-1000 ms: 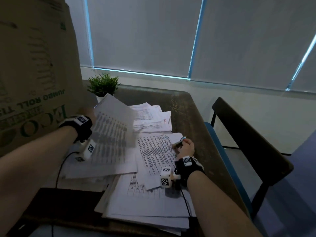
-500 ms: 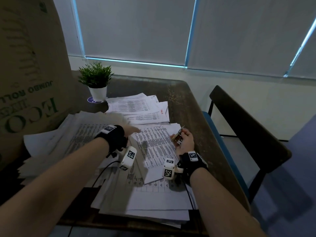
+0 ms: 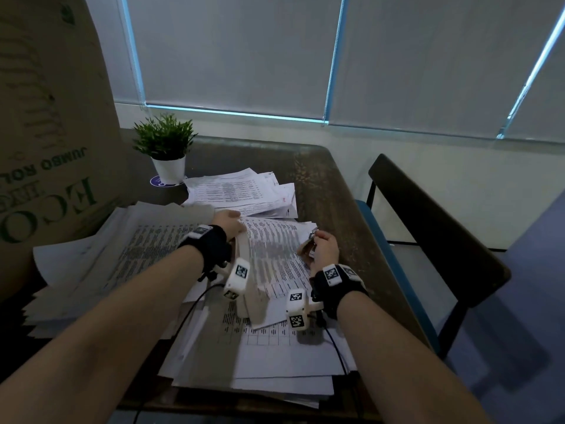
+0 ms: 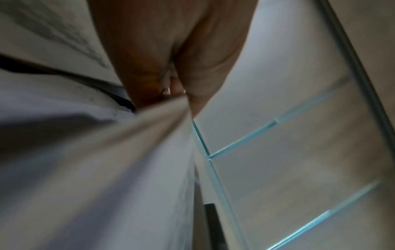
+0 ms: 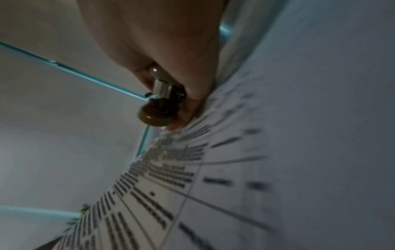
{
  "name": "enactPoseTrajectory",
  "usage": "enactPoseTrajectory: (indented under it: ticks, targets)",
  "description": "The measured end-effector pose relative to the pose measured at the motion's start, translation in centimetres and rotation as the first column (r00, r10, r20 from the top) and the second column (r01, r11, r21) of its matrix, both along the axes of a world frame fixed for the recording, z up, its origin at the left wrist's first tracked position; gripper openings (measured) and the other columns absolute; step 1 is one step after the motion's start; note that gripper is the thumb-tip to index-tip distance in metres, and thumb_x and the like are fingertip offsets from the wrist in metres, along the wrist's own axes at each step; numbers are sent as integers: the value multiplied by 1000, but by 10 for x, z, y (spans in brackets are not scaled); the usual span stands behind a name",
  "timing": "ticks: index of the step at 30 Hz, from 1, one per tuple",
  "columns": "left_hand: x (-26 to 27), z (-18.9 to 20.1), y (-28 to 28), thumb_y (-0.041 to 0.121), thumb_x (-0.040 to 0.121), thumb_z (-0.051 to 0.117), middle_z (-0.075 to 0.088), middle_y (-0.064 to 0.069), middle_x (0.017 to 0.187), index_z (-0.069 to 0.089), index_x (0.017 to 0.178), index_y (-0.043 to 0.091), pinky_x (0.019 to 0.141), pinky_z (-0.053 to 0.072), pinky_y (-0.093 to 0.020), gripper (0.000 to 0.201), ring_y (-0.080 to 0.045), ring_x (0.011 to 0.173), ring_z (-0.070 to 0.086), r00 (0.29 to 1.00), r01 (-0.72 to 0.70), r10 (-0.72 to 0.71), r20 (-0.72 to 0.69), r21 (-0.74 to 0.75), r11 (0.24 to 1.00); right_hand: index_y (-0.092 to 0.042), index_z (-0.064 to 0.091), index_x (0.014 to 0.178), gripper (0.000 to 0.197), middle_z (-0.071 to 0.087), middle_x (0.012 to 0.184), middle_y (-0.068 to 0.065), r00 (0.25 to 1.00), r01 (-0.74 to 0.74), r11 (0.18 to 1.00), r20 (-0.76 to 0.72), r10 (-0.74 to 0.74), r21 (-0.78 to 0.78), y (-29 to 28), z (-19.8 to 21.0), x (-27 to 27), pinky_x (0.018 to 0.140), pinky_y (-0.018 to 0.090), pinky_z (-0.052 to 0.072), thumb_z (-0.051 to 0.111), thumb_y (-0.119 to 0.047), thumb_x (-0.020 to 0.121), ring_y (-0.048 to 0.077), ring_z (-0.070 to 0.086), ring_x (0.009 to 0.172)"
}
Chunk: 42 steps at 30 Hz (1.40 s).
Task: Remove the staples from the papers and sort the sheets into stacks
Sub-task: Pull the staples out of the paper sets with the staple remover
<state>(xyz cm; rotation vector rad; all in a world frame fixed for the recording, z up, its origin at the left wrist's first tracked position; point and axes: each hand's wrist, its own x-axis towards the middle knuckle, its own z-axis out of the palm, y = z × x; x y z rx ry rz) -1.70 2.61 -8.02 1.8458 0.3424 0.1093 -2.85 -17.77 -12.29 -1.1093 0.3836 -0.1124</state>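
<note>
Your right hand curls its fingers around a small staple remover of brown plastic and shiny metal, resting on the white printed sheet at the middle of the dark wooden table. Your left hand pinches that sheet's left edge, lifting it. More white paper stacks lie left of it.

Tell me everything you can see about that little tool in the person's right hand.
The staple remover is a small tool, partly hidden by the right hand that grips it. From the right wrist view it shows a shiny silver metal part and a rounded, glossy brown end that looks like plastic. It pokes out from between the curled fingers, held just above the printed sheet near that sheet's far right corner. Whether its metal tips touch the paper cannot be told.
</note>
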Motion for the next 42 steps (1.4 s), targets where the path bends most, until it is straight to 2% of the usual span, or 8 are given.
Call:
enactPoseTrajectory:
  ticks: [3,6,10,13,18,25,33,42]
  targets:
    - [-14,8,5,-16,80,59,59,-18,116,53,127,-1,82,48,-36,50,-30,90,59,990,128,-139,-33,-229,965,-24,55,105,24,58,94,14,996,-88,994,8,89,-71,-4,13,2,61,39,52,44,-5,99,25,60,65]
    - [-40,6,6,-14,77,65,56,-9,123,55,124,10,86,52,-36,54,-29,102,60,935,318,-343,-84,-227,921,-29,53,123,32,55,120,9,985,-160,928,13,174,-336,-13,33,7,83,47,56,48,-10,99,28,58,102]
    - [-71,-14,3,-14,77,66,59,-17,113,53,123,9,67,57,-29,53,-25,86,63,887,378,-409,-215,-171,910,-28,42,139,38,53,117,7,929,-355,784,-96,358,-509,-14,47,6,86,52,55,45,-16,103,26,56,103]
    - [-77,-22,0,-6,83,63,58,-10,97,50,124,13,51,50,-23,47,-18,70,56,869,373,-414,-272,-193,908,-29,35,146,46,54,108,11,867,-481,628,-225,444,-612,-8,33,-2,92,52,52,43,-20,101,32,58,103]
    - [-41,-42,3,-13,78,65,51,-20,124,35,140,23,84,49,-45,77,-37,105,56,991,108,-128,-47,-303,947,-30,36,147,56,51,131,11,844,-430,411,-196,500,-804,-4,21,-14,71,27,42,49,-12,96,23,57,98]
    - [-19,-70,-1,0,82,68,64,-19,87,54,117,-6,71,45,-37,39,-33,79,60,978,65,-118,-169,-293,954,-28,43,146,54,54,138,10,692,-334,-79,-301,656,-939,16,34,-31,86,27,47,57,-19,95,27,55,117]
    - [-1,-84,12,17,78,76,63,-21,98,50,127,-6,77,45,-39,60,-33,91,60,950,98,-164,-267,-242,965,-25,41,146,54,56,129,16,699,-243,-190,-307,645,-951,28,29,-33,90,36,47,58,-20,95,32,55,116]
    - [11,-97,19,21,70,81,64,-16,83,61,103,-4,87,49,-44,46,-31,85,61,941,112,-175,-291,-220,969,-26,46,141,46,58,124,13,693,-249,-230,-339,636,-941,38,26,-31,86,29,41,55,-22,96,29,57,113]
